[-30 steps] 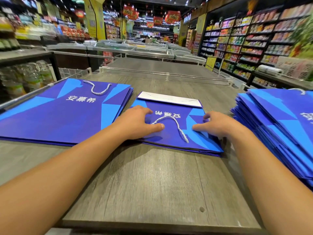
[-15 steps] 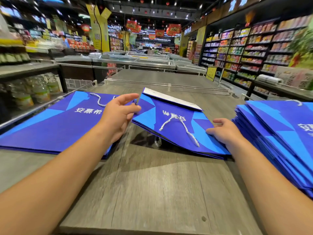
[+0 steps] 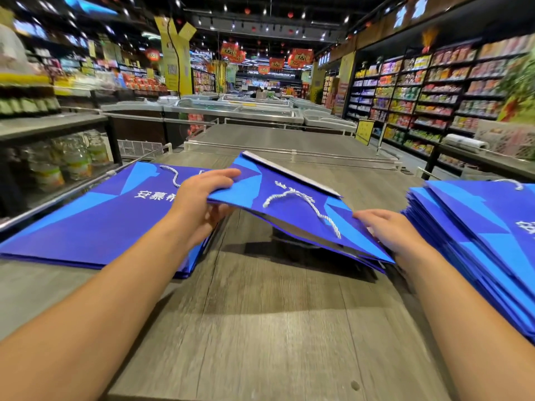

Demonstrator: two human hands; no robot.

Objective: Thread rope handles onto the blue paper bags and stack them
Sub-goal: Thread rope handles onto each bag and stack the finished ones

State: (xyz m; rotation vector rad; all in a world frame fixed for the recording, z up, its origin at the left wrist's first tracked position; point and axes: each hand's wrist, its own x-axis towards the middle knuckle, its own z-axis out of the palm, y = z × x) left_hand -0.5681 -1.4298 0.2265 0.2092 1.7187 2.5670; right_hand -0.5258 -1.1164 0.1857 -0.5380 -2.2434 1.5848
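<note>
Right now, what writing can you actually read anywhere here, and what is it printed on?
"安慕希", white, on the top bag of the left stack; a hand covers part of the last character.
White characters on the held bag: upside down and blurred, unreadable.
Print on the right stack: cut off.
Red hanging signs and shelf labels: too blurred.

Two hands (image 3: 202,204) (image 3: 390,233), one lifted bag (image 3: 289,209), two bag stacks (image 3: 86,221) (image 3: 477,227).

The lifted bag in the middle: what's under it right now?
Under the lifted bag lie its dark shadow and the bare wooden tabletop. The left hand has fingers beneath its left edge. Anything below its far part is hidden.
</note>
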